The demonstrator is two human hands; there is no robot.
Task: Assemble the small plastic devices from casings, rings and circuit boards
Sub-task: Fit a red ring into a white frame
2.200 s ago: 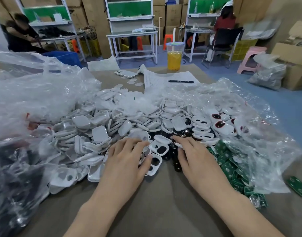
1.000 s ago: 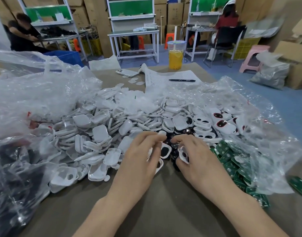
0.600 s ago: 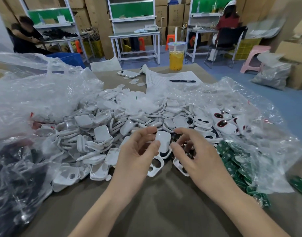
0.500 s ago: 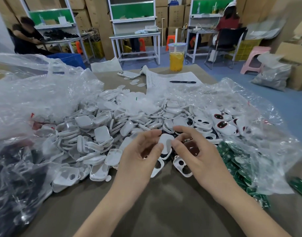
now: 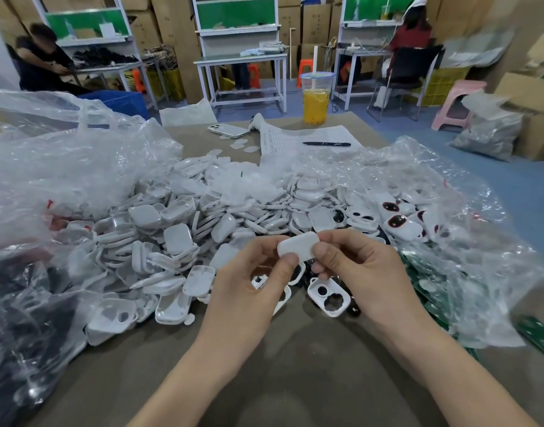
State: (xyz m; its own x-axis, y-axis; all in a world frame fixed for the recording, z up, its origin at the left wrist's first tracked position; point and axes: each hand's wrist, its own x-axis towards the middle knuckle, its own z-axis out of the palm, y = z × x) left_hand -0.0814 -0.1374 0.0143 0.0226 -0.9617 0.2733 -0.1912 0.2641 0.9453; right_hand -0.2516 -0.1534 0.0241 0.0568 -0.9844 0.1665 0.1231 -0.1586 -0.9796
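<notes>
1. The left hand [image 5: 249,291] and the right hand [image 5: 366,278] meet above the near edge of the parts heap, both raised off the bench [image 5: 295,380].
2. Between them they hold one white casing [image 5: 297,248], smooth side toward the camera. The left hand pinches its lower left edge with thumb and curled fingers; the right hand grips its right end the same way.
3. Just below the hands a casing half with two holes [image 5: 327,298] lies on the bench, touching small black pieces [image 5: 353,309] that are too dark to name surely.
4. A large heap of white casings [image 5: 184,229] spreads to the left and behind, spilling from a clear plastic bag [image 5: 64,167].
5. To the right, under more clear plastic, lie white pieces with dark red windows [image 5: 395,221] and green circuit boards [image 5: 425,291].
6. At the far end of the bench stand a cup of orange drink [image 5: 316,101], a phone [image 5: 227,131], and a pen [image 5: 326,144] on a sheet of paper [image 5: 295,138].
</notes>
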